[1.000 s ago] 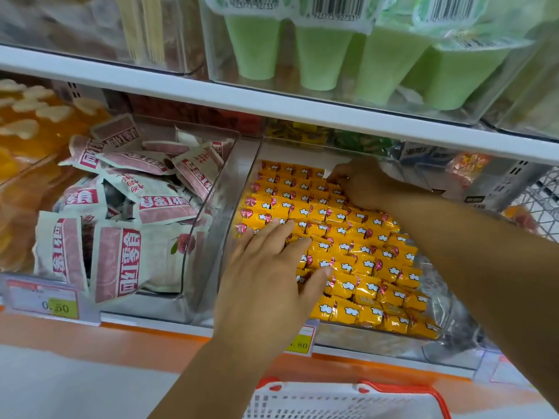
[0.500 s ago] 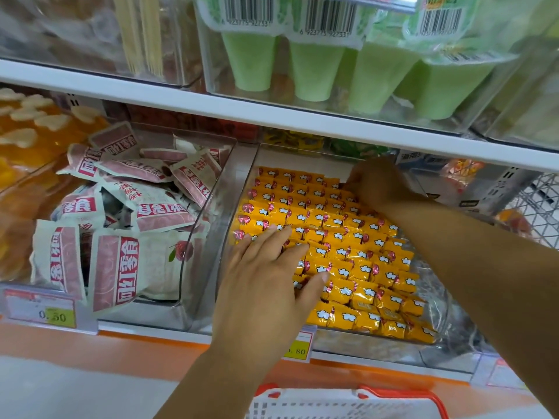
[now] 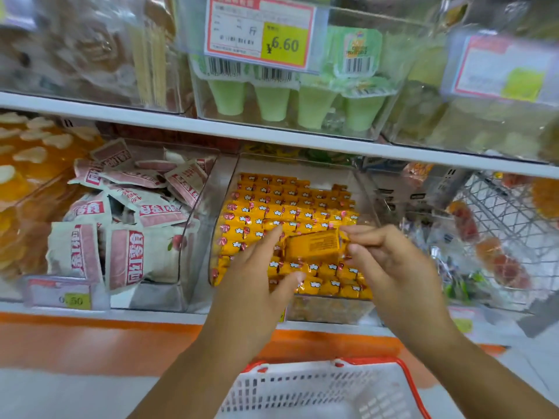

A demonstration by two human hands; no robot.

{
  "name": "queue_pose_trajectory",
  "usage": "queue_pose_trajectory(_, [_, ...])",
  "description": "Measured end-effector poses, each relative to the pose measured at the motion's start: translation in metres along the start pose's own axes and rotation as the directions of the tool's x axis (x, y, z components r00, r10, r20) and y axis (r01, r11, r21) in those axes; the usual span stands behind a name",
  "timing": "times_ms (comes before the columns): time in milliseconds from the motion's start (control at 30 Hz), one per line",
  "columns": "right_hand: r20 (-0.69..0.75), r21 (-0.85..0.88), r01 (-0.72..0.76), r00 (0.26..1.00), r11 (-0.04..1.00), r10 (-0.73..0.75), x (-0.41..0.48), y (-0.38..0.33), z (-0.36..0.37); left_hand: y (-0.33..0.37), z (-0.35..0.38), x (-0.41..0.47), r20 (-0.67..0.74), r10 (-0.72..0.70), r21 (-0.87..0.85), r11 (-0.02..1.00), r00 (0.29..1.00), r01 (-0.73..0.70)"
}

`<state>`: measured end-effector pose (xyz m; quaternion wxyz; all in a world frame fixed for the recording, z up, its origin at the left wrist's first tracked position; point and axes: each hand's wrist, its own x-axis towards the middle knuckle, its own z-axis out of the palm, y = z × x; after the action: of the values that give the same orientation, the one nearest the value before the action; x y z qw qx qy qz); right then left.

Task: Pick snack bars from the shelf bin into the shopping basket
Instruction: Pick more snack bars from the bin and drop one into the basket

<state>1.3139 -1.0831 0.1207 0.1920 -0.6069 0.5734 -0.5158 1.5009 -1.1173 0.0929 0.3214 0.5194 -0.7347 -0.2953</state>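
Currently centre frame: right hand (image 3: 390, 267) pinches end of blurred snack bar (image 3: 313, 246), left hand (image 3: 257, 285) straight-fingered against it; basket (image 3: 302, 394) cut off at bottom

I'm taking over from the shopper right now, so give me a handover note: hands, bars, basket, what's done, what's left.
Right hand: pinches one lifted snack bar at its right end, above the shelf bin.
Left hand: fingers straight, at the bar's left end.
The bin holds rows of yellow bars.
Basket: below the hands, no bar visible in the part shown.
Done: one bar picked up.
Left: drop it into the basket, then pick more.
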Motion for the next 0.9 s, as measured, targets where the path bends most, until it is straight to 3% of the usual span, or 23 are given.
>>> queue_pose_trajectory(100, [0.003,0.290,-0.119,0.992,0.950,0.123,-0.038,-0.011,-0.004,0.007,-0.005,-0.019,0.064,0.031,-0.056,0.998,0.997,-0.028])
queue_pose_trajectory(200, [0.011,0.440,-0.255,0.960,0.861,0.279,-0.057,-0.017,-0.013,0.013,-0.011,-0.036,0.089,0.036,-0.143,0.990,0.995,-0.023])
queue_pose_trajectory(367, [0.155,0.491,-0.410,0.909,0.768,0.387,-0.067,-0.032,-0.026,0.022,-0.013,-0.053,0.131,-0.037,-0.289,0.954,0.991,0.074])
queue_pose_trajectory(467, [0.156,0.483,-0.427,0.901,0.764,0.405,-0.068,-0.028,-0.029,0.028,-0.015,-0.052,0.167,-0.070,-0.373,0.919,0.984,0.128])
queue_pose_trajectory(567, [0.176,0.534,-0.448,0.888,0.717,0.424,-0.064,-0.022,-0.034,0.033,-0.021,-0.046,0.201,-0.121,-0.532,0.820,0.972,0.212])
queue_pose_trajectory(700, [0.272,0.612,-0.469,0.881,0.636,0.387,-0.059,-0.016,-0.047,0.032,-0.025,-0.042,0.247,-0.134,-0.614,0.745,0.960,0.262])
queue_pose_trajectory(900, [0.257,0.604,-0.461,0.885,0.649,0.389,-0.058,-0.011,-0.053,0.036,-0.017,-0.040,0.253,-0.137,-0.657,0.702,0.958,0.274])
